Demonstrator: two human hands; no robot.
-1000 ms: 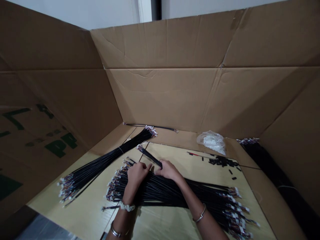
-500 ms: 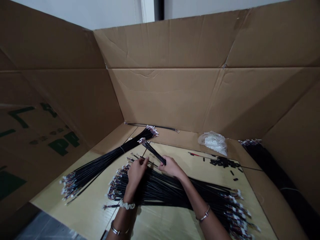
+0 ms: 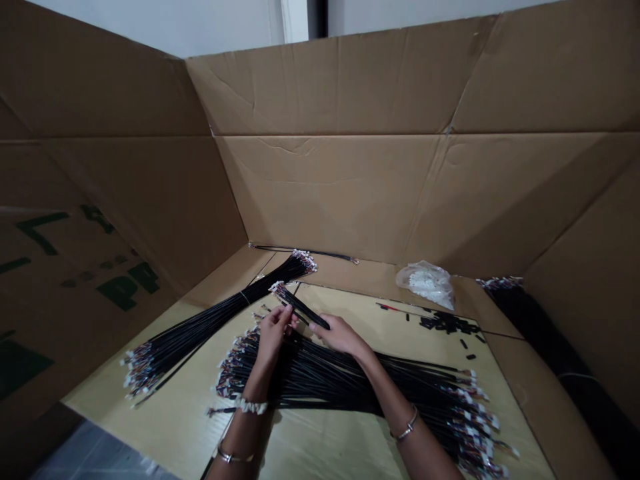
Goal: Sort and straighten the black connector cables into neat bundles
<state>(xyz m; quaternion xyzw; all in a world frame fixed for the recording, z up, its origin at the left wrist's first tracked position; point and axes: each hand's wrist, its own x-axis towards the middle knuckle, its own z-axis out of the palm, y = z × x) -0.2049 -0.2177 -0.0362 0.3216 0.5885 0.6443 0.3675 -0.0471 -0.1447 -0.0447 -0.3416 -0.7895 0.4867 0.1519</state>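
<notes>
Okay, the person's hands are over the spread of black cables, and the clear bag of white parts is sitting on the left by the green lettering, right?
Not quite: the head view shows the clear plastic bag of white parts at the back right, at the foot of the cardboard wall, not by the green lettering. The left hand and right hand are over the black cables, as you said.

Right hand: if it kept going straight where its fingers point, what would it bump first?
The thin bunch of black wires at the fingertips of the right hand, probably; depth is hard to judge.
</notes>
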